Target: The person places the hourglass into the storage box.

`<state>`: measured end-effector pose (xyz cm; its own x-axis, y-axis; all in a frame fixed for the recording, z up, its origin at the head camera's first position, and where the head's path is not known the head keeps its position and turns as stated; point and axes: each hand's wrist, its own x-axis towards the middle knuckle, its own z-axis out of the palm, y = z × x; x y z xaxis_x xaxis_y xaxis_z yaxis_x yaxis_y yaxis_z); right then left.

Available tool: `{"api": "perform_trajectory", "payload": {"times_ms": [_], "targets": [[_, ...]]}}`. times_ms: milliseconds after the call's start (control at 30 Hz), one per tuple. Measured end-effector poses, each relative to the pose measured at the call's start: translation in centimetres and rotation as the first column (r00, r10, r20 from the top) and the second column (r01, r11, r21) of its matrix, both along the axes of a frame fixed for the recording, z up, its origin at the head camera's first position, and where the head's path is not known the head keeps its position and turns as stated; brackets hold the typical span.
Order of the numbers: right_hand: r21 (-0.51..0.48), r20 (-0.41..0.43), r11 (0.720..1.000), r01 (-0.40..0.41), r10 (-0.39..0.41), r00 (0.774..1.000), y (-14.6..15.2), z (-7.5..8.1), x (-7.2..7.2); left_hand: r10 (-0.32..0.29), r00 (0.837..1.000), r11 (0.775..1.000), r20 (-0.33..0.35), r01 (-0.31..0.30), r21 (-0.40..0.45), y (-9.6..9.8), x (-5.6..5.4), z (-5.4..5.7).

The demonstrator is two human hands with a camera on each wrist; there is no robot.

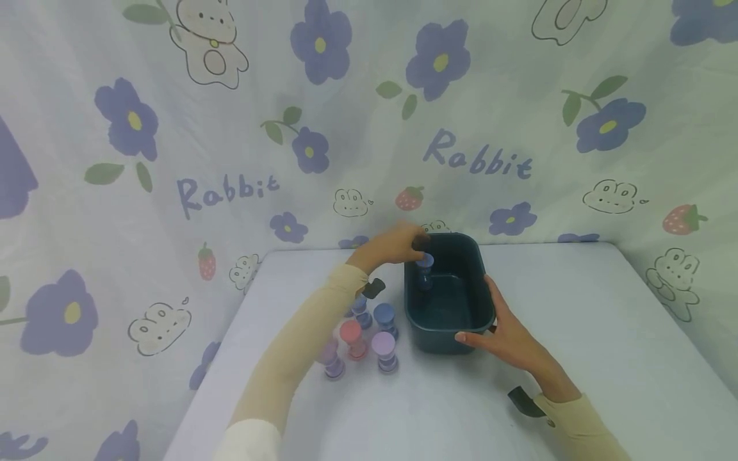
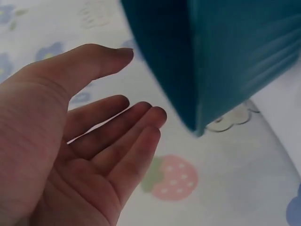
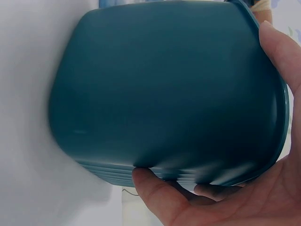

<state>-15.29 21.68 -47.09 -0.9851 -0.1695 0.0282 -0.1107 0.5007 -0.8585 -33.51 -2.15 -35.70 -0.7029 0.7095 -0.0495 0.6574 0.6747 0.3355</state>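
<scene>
My left hand is over the far left rim of a dark teal plastic bin. Its fingers are loosely spread with nothing between them in the left wrist view, beside the bin's edge. Just below those fingers, in the head view, a blue sand timer stands inside the bin along its left wall. With my right hand I grip the bin's near right corner, thumb at the near rim and fingers along the right side. The right wrist view shows these fingers against the ribbed side.
Left of the bin several sand timers stand on the white table: a blue one, a red one, a lilac one and others partly behind my left sleeve. A patterned cloth hangs behind the table.
</scene>
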Motion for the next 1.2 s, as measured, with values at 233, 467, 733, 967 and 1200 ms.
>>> {"api": "perform_trajectory", "payload": {"times_ms": [233, 467, 733, 967, 1200], "targets": [[-0.006, -0.002, 1.0, 0.008, -0.008, 1.0, 0.2, -0.1, 0.1, 0.05, 0.999, 0.977, -0.01, -0.047, 0.206, -3.0, 1.5, 2.1], [-0.014, -0.005, 1.0, 0.011, -0.012, 1.0, 0.3, 0.0, 0.2, 0.08, 0.996, 0.908, -0.044, -0.054, 0.416, -7.1, 3.0, 3.1], [-0.011, -0.015, 1.0, 0.014, -0.014, 1.0, 0.4, 0.1, 0.1, 0.126, 0.992, 0.799, -0.01, -0.096, 0.594, -12.0, 5.5, 3.1], [-0.011, -0.003, 1.0, 0.017, -0.017, 1.0, 0.3, 0.2, 0.1, 0.207, 0.978, 0.775, 0.003, -0.166, 0.61, -15.3, 7.4, 1.5], [-0.018, 0.008, 1.0, 0.007, -0.007, 1.0, 0.1, 0.0, 0.1, 0.277, 0.959, 0.738, 0.054, -0.249, 0.628, -18.2, 9.2, -0.9]]}}
